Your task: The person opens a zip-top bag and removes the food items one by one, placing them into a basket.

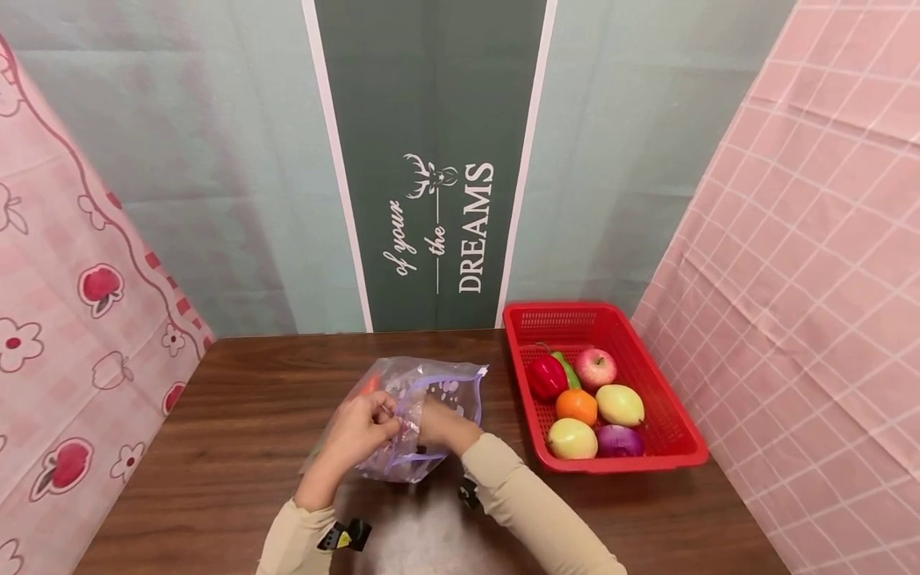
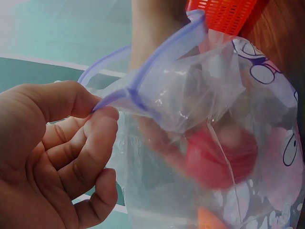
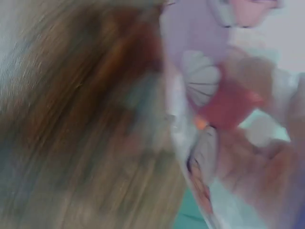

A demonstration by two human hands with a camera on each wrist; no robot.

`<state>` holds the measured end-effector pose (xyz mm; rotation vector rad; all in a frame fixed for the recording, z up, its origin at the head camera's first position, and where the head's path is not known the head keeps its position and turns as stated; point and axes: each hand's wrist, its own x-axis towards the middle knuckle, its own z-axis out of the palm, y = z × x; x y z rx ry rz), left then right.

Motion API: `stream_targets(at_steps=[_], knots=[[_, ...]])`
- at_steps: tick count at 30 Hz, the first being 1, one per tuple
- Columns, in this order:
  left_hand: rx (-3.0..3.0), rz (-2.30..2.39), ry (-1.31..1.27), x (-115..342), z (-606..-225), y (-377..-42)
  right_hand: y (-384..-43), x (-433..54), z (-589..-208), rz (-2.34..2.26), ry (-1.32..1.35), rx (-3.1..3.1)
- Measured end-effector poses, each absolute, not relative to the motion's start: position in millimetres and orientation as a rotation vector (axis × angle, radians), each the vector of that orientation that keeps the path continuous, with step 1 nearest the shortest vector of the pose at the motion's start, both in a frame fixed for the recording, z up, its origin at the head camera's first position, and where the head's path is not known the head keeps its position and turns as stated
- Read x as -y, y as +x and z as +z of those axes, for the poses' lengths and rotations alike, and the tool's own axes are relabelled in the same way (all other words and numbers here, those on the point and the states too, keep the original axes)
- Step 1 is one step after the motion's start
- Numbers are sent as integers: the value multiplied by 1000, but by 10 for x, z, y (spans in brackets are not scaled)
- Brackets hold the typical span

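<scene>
A clear plastic zip bag [image 1: 449, 387] with purple edging and printed pictures lies over the table in the head view. My left hand [image 1: 362, 427] pinches the purple rim [image 2: 150, 67] of its mouth between thumb and forefinger. Through that mouth reaches my right hand [image 1: 434, 421], inside the bag and partly hidden by the film. Its fingers [image 3: 236, 167] curl round a red round object [image 2: 217, 160], seen blurred through the plastic; I cannot tell its kind. Something orange [image 2: 209, 219] also shows in the bag, below the red object.
To the right stands a red plastic basket [image 1: 672, 415] with an apple [image 1: 596, 368], an orange [image 1: 576, 408], a purple onion [image 1: 620, 441], a red pepper-like piece [image 1: 548, 378], a green pepper [image 1: 566, 370] and two pale yellow fruits [image 1: 620, 405]. Cloth hangs behind the wooden table [image 1: 216, 447] and at both sides.
</scene>
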<state>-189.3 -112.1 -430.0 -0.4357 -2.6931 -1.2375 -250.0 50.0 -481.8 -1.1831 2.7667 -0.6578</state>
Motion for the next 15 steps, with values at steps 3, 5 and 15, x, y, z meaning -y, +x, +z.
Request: stream_targets(at_steps=[3,5,15], knots=[[2686,-1252,-413,1120,-4310,-1883,-2456,-593,-4751,-570,-1181,-2840],[2694,-1264,-392,1118,-4312,-1876,-2429,-656,-4686,-518,-1127,-2871],[2707,-1313,-391,1089,-4321,-1889,-2333,-902,-4429,-538,-1060,-2886]])
